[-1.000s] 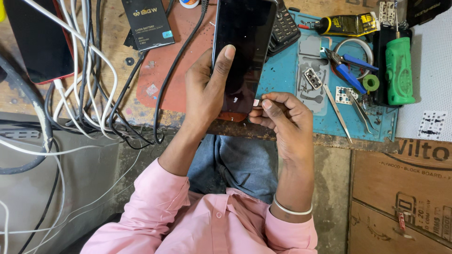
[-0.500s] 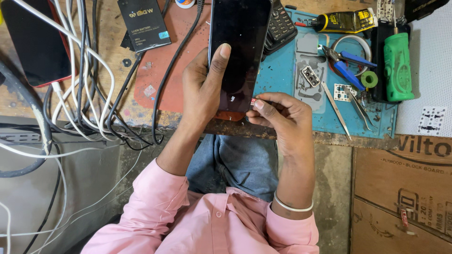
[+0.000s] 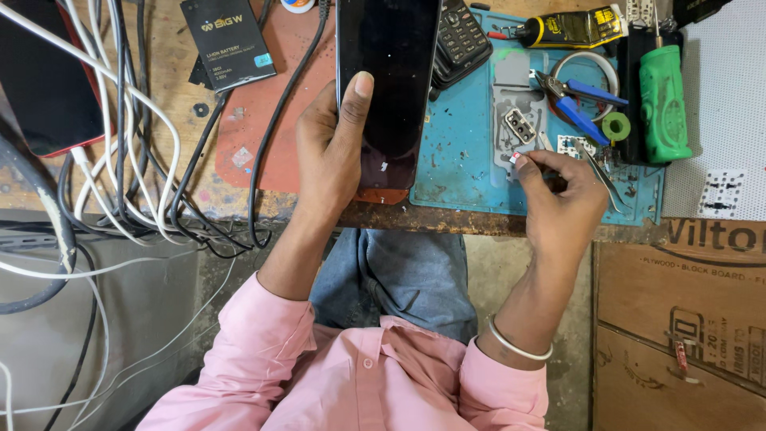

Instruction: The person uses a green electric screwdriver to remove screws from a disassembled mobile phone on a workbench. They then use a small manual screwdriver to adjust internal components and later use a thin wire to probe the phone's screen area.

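My left hand (image 3: 333, 152) grips a black smartphone (image 3: 389, 80) by its left edge, thumb laid on the dark screen, above the workbench. My right hand (image 3: 558, 195) has its fingers pinched on a tiny pale part (image 3: 516, 158) over the blue work mat (image 3: 463, 172), right of the phone. Tweezers (image 3: 598, 169) lie by its knuckles. A small metal tray piece (image 3: 520, 125) lies on the mat just above the fingers.
A keypad phone (image 3: 459, 36), glue tube (image 3: 574, 28), blue-handled pliers (image 3: 570, 100), green tape roll (image 3: 616, 126) and green tool (image 3: 664, 104) sit on the mat. Left: a black battery (image 3: 227, 44), tangled cables (image 3: 120, 136), a red-edged phone (image 3: 44, 76). Cardboard boxes (image 3: 678, 319) stand at lower right.
My right hand has moved right, away from the phone's lower edge to the blue mat, still pinching the small part. The left hand keeps holding the phone.
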`<state>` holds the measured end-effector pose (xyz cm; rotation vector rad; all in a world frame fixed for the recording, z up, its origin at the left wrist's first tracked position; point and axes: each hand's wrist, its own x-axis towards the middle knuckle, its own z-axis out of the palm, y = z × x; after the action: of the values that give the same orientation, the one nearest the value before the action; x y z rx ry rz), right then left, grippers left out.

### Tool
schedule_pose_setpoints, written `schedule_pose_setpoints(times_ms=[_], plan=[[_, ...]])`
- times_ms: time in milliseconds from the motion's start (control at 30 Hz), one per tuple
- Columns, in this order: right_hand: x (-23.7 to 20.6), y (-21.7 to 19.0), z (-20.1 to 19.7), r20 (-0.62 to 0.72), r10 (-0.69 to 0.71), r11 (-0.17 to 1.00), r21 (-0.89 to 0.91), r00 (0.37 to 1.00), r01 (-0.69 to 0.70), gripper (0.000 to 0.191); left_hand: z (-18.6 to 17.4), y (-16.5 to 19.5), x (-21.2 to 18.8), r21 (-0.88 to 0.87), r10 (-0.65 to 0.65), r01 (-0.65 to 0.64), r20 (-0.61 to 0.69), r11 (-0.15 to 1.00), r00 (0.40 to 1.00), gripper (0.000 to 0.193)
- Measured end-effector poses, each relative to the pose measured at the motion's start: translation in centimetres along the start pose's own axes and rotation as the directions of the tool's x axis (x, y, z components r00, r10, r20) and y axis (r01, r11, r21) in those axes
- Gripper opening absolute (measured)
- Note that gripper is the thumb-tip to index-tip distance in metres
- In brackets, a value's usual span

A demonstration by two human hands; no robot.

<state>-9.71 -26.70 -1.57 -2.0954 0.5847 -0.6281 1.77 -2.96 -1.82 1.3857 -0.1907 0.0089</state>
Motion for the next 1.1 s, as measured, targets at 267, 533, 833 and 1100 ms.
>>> schedule_pose_setpoints(times_ms=[267, 533, 833, 1100], plan=[[0.1, 0.4, -0.2, -0.021, 0.018, 0.983, -0.182, 1.000, -0.021, 0.022, -0.4, 0.3, 0.2, -0.403, -0.064, 0.068, 0.024, 0.913, 0.998, 0.041], [-2.4, -2.6, 2.8, -0.252, -0.041, 0.990, 0.121, 0.967, 0.074, 0.023, -1.9, 0.4, 1.0, -0.808, -0.209, 0.180, 0.072, 0.561, 0.975, 0.034], [-6.1, -8.7, 9.4, 0.181, -0.287, 0.918, 0.332, 0.941, 0.216, 0.027, -0.1, -3.0, -0.3, -0.924, -0.044, 0.219, 0.217, 0.314, 0.975, 0.033], [-4.6, -8.3, 9.2, 0.293, -0.175, 0.935, 0.349, 0.940, 0.065, 0.018, -0.1, -3.6, -0.9, -0.916, -0.081, 0.247, 0.234, 0.316, 0.969, 0.037]])
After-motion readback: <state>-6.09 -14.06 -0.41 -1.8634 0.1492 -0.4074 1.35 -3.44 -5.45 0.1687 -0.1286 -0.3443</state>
